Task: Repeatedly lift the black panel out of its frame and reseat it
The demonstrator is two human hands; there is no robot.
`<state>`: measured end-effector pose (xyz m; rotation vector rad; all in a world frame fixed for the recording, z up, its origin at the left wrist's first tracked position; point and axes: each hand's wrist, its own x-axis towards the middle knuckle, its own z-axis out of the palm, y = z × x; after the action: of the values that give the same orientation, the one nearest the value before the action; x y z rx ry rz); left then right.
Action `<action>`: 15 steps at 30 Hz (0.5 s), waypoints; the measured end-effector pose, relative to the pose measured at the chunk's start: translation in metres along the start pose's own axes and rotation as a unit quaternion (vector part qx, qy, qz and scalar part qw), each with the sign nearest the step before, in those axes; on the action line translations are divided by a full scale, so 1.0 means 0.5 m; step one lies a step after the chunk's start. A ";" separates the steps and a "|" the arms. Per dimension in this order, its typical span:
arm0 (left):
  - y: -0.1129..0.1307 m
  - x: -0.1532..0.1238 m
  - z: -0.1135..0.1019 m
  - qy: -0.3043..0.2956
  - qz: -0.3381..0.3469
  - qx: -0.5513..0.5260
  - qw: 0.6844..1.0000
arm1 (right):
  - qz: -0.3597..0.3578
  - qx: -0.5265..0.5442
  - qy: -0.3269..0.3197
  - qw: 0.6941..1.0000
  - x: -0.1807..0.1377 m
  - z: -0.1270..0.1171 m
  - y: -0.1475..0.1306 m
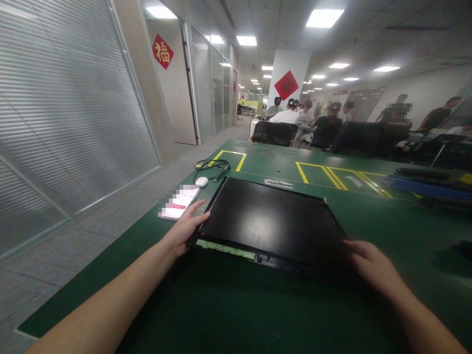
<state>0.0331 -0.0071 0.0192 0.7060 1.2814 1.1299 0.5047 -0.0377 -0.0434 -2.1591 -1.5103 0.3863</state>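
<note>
A flat black display panel (269, 219) lies on the green table mat (228, 305), with a narrow green circuit strip (224, 249) showing along its near edge. My left hand (186, 228) rests on the panel's near left corner, fingers stretched out along the left edge. My right hand (370, 263) touches the near right corner, fingers lying fairly flat against the edge. Neither hand has lifted the panel off the mat.
A phone (179, 201) lies left of the panel, with a white mouse-like object (201, 181) and a coiled black cable (214, 167) behind it. Yellow tape boxes (332, 174) mark the mat. Blue and black trays (427, 184) sit at right. People sit at desks beyond.
</note>
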 end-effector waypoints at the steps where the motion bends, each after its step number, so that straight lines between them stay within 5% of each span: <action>1: 0.001 -0.002 0.001 -0.005 0.004 -0.002 1.000 | -0.001 -0.002 0.000 1.000 0.000 0.000 0.001; 15: -0.006 0.004 -0.015 -0.064 -0.020 0.034 0.997 | 0.006 -0.002 0.011 1.000 -0.002 -0.001 -0.004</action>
<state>0.0265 -0.0075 0.0144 0.7876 1.2247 0.9978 0.5031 -0.0384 -0.0419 -2.1698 -1.4872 0.3634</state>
